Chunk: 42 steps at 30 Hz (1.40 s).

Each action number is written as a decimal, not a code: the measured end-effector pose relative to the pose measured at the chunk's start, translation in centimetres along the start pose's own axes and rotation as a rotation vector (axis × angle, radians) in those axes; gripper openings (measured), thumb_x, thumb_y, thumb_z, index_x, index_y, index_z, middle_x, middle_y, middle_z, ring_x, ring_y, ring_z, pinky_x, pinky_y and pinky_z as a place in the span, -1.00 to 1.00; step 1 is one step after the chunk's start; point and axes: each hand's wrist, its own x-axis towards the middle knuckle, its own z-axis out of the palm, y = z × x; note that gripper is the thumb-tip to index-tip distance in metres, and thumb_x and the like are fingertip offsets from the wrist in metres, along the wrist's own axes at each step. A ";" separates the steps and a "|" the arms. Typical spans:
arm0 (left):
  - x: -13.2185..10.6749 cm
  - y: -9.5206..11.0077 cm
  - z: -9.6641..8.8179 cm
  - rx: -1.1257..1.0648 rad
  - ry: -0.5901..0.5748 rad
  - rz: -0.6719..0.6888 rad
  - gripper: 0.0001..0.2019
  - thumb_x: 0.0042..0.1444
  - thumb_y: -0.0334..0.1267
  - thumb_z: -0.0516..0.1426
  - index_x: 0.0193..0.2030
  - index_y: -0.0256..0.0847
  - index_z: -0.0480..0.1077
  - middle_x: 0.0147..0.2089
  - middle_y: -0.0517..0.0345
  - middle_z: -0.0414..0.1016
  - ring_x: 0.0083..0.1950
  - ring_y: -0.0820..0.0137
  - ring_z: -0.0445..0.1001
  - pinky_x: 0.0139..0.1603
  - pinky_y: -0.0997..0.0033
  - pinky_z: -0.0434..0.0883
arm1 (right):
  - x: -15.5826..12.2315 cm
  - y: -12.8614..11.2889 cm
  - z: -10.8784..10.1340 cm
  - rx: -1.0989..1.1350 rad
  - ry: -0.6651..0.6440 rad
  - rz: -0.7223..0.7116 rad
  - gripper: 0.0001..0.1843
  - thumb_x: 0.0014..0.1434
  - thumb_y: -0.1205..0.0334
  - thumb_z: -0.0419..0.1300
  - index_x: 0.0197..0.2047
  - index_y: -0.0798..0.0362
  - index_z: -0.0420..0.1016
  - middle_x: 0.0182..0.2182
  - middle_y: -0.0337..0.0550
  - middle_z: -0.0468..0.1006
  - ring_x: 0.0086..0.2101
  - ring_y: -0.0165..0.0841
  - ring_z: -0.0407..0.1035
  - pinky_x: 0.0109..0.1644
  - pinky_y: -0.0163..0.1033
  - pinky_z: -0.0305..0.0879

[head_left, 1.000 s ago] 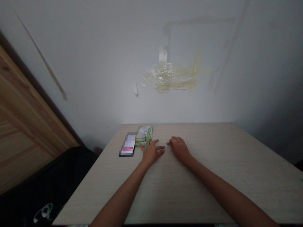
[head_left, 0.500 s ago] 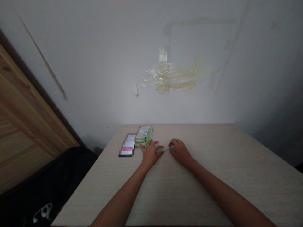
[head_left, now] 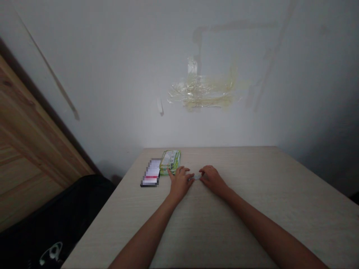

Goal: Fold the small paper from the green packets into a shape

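Observation:
Both my hands rest on a pale wooden table (head_left: pixel 252 194), close together near its far left part. Between them lies a small pale object (head_left: pixel 196 177) that I cannot make out. My left hand (head_left: pixel 179 181) has its thumb and forefinger pinched on one end of it, the other fingers curled down beside a stack of green packets (head_left: pixel 169 159). My right hand (head_left: pixel 212 178) pinches the other end with curled fingers.
A phone (head_left: pixel 151 175) lies left of the green packets. A white wall with old tape marks (head_left: pixel 204 89) rises behind the table. A wooden panel (head_left: pixel 25 149) stands at the left, with a black bag (head_left: pixel 53 224) below it.
My hands have drawn closer together around the small object. My left fingers were spread flat a second ago and are curled now.

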 end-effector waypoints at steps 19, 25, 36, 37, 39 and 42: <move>0.3 0.3 -0.3 -0.065 -0.042 -0.052 -0.82 0.18 -0.15 0.13 -0.11 0.09 0.52 -0.03 0.16 0.53 0.17 0.20 0.29 0.29 -0.41 -0.45 | -0.3 -0.2 0.5 -0.139 -0.033 -0.079 -0.78 0.24 0.28 0.16 -0.06 0.07 0.52 -0.22 -0.04 0.46 -0.15 -0.25 0.32 0.00 -0.11 0.26; 0.3 0.6 -0.5 -0.037 -0.055 -0.029 -0.79 0.18 -0.14 0.14 -0.06 0.12 0.50 -0.04 0.17 0.54 0.15 0.20 0.31 0.28 -0.41 -0.49 | -0.2 -0.3 0.2 -0.124 -0.041 -0.053 -0.82 0.22 0.24 0.20 -0.11 0.06 0.53 -0.24 -0.06 0.45 -0.15 -0.25 0.31 0.00 -0.11 0.26; 0.4 0.6 -0.1 -0.150 -0.003 -0.016 -0.93 0.17 -0.22 0.14 -0.24 -0.04 0.46 -0.13 0.23 0.54 0.08 0.25 0.38 0.28 -0.41 -0.48 | -0.1 -0.9 -0.1 -0.101 -0.015 -0.074 -0.84 0.24 0.35 0.15 -0.11 0.08 0.49 -0.20 -0.04 0.43 -0.10 -0.22 0.28 0.02 -0.08 0.27; 0.4 0.6 -0.2 -0.164 -0.005 -0.021 -0.93 0.16 -0.23 0.14 -0.26 -0.04 0.46 -0.14 0.23 0.54 0.07 0.26 0.39 0.29 -0.39 -0.49 | -0.1 -0.9 -0.1 -0.087 -0.013 -0.070 -0.83 0.24 0.34 0.15 -0.10 0.08 0.49 -0.20 -0.04 0.42 -0.10 -0.21 0.28 0.03 -0.07 0.27; 0.3 0.5 -0.3 -0.208 -0.006 -0.040 -0.94 0.15 -0.26 0.14 -0.27 -0.04 0.46 -0.14 0.24 0.55 0.06 0.28 0.40 0.30 -0.36 -0.50 | -0.1 -0.7 -0.2 -0.030 0.006 -0.054 -0.78 0.22 0.30 0.19 -0.04 0.07 0.47 -0.17 -0.02 0.42 -0.07 -0.20 0.28 0.04 -0.06 0.27; 0.4 0.5 -0.6 -0.297 -0.013 -0.102 -0.94 0.14 -0.24 0.14 -0.26 -0.05 0.45 -0.14 0.21 0.57 0.05 0.26 0.42 0.30 -0.34 -0.49 | -0.1 0.1 -0.2 0.110 0.052 -0.020 -0.65 0.17 0.19 0.26 0.02 0.06 0.42 -0.12 -0.01 0.44 -0.03 -0.19 0.27 0.09 -0.05 0.26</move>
